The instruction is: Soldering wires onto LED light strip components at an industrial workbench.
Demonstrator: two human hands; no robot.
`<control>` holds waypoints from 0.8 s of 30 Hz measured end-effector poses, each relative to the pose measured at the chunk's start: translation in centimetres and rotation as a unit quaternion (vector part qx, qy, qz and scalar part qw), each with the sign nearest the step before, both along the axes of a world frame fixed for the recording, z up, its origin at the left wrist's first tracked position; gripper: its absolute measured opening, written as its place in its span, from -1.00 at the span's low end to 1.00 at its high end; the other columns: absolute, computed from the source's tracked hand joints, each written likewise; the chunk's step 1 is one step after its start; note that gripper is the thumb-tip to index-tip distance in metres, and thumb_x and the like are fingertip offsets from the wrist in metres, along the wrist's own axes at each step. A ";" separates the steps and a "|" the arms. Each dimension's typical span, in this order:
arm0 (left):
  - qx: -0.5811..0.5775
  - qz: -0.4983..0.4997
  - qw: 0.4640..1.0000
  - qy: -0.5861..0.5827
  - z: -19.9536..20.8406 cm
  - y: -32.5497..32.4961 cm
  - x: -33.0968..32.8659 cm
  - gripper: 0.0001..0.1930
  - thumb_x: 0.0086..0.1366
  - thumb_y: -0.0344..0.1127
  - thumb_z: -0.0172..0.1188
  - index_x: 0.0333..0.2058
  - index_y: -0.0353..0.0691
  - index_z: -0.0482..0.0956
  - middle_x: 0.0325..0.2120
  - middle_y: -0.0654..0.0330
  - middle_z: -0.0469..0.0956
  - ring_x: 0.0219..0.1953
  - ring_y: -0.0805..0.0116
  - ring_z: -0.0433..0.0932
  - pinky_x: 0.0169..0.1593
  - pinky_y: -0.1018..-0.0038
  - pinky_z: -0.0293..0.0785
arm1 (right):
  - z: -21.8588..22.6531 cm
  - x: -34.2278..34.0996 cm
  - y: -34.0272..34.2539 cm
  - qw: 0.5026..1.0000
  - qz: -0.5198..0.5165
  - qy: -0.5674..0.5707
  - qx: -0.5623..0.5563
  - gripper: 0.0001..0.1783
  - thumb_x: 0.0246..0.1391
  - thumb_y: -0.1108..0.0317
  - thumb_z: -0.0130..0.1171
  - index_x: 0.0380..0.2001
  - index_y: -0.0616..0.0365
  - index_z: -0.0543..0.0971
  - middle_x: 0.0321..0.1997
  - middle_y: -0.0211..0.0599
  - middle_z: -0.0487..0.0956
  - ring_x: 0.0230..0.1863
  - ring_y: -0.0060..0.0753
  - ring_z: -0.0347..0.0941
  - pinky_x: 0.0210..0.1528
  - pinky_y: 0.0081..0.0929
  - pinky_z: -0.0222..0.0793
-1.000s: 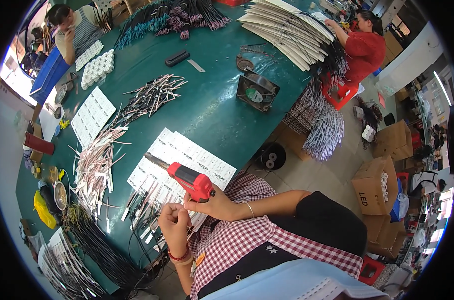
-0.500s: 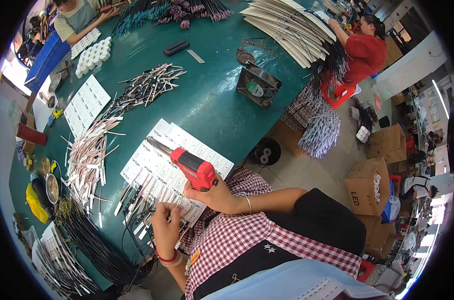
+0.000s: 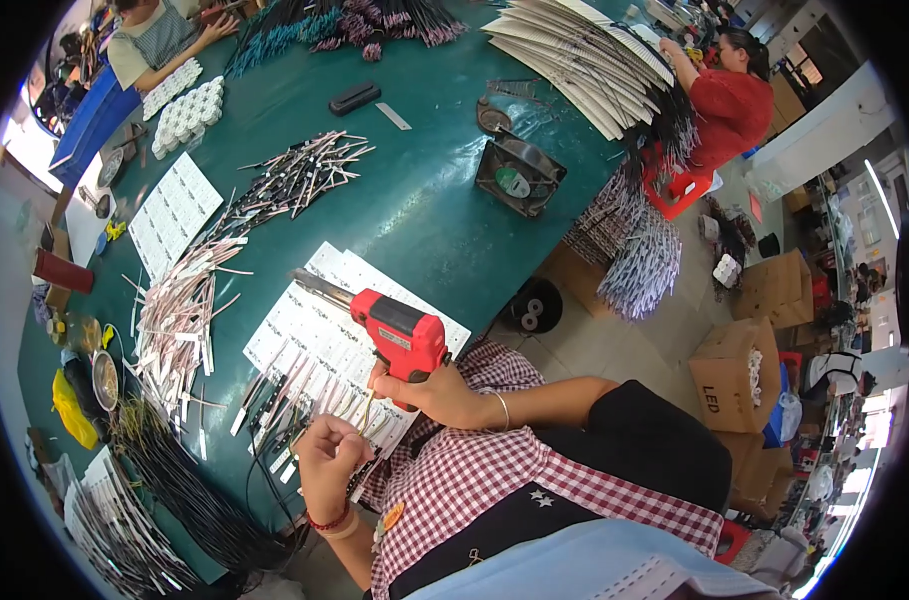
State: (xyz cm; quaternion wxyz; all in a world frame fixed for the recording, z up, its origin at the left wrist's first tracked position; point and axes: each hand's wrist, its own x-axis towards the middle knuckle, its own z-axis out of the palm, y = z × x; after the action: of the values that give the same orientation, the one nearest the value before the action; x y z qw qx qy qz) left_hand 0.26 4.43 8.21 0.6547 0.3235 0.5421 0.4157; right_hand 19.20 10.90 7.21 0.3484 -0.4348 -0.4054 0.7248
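Observation:
My right hand (image 3: 446, 398) is wrapped round the grip of a red and black soldering gun (image 3: 399, 332), its metal tip pointing up and left over white panels (image 3: 319, 315). These panels carry rows of small dark marks and lie at the table's near edge. Just below and left of the gun, my left hand (image 3: 332, 462) has thumb and fingers pinched together; what lies between them is too small to make out. A thin yellowish strand (image 3: 368, 408) runs between the two hands. Short wires with black and white ends (image 3: 274, 400) lie across the panels' lower left.
Heaps of pinkish wires (image 3: 179, 310) and black cables (image 3: 189, 490) lie on the left. A small square fan (image 3: 519, 178) stands ahead, near a black case (image 3: 354, 97). Another white panel (image 3: 174, 215) lies far left. One co-worker in red (image 3: 734, 105) sits far right, another far left.
The soldering gun has shifted slightly right and down, away from the panels' far left. My left hand has lowered a little, its fingers still pinched.

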 end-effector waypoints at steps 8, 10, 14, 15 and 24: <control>0.049 -0.007 0.997 0.052 -1.0 2.1 3.3 -0.98 0.15 -0.59 0.01 -0.45 -0.37 0.41 -0.58 0.25 0.48 -0.55 0.59 0.42 -0.45 0.68 0.34 | 0.0 -0.1 -0.4 0.997 -0.042 0.016 0.064 -0.82 -0.03 0.38 0.25 -0.34 0.17 0.50 -0.41 -0.52 0.49 -0.34 -0.72 0.40 -0.28 -0.65 0.34; 0.036 0.026 0.999 0.010 -0.5 2.5 3.3 -0.97 0.14 -0.59 0.01 -0.45 -0.36 0.40 -0.58 0.25 0.48 -0.55 0.59 0.41 -0.46 0.69 0.33 | 0.0 0.1 -0.3 0.997 -0.038 0.013 0.072 -0.81 -0.04 0.39 0.25 -0.33 0.17 0.50 -0.40 -0.52 0.50 -0.33 -0.71 0.40 -0.26 -0.64 0.35; 0.035 0.022 0.999 -0.013 -0.5 2.5 2.6 -0.95 0.12 -0.59 0.02 -0.44 -0.32 0.38 -0.59 0.26 0.47 -0.57 0.60 0.38 -0.49 0.71 0.28 | 0.1 0.6 0.0 0.998 -0.034 0.019 0.047 -0.79 -0.05 0.41 0.26 -0.32 0.17 0.50 -0.37 -0.49 0.52 -0.30 -0.69 0.42 -0.21 -0.63 0.36; 0.048 0.025 0.998 -0.022 -0.6 2.4 2.8 -0.94 0.10 -0.58 0.04 -0.44 -0.32 0.38 -0.61 0.29 0.45 -0.61 0.64 0.34 -0.53 0.72 0.23 | 0.2 0.7 0.0 0.999 -0.022 0.016 0.043 -0.79 -0.05 0.41 0.26 -0.31 0.17 0.50 -0.37 -0.49 0.52 -0.29 -0.68 0.42 -0.20 -0.62 0.36; 0.100 0.023 0.980 0.170 -1.0 2.3 2.8 -0.96 0.12 -0.59 0.08 -0.43 -0.36 0.43 -0.63 0.35 0.41 -0.61 0.72 0.30 -0.55 0.75 0.14 | -1.2 0.1 -0.5 0.994 -0.031 -0.020 0.103 -0.77 -0.06 0.40 0.27 -0.30 0.13 0.49 -0.36 -0.51 0.52 -0.29 -0.70 0.41 -0.18 -0.61 0.34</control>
State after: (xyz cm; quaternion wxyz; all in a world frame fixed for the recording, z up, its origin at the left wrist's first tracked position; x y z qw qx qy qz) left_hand 3.06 6.74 7.23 0.5077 0.4410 0.6081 0.4219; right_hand 19.29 10.44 6.02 0.4052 -0.4234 -0.4714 0.6591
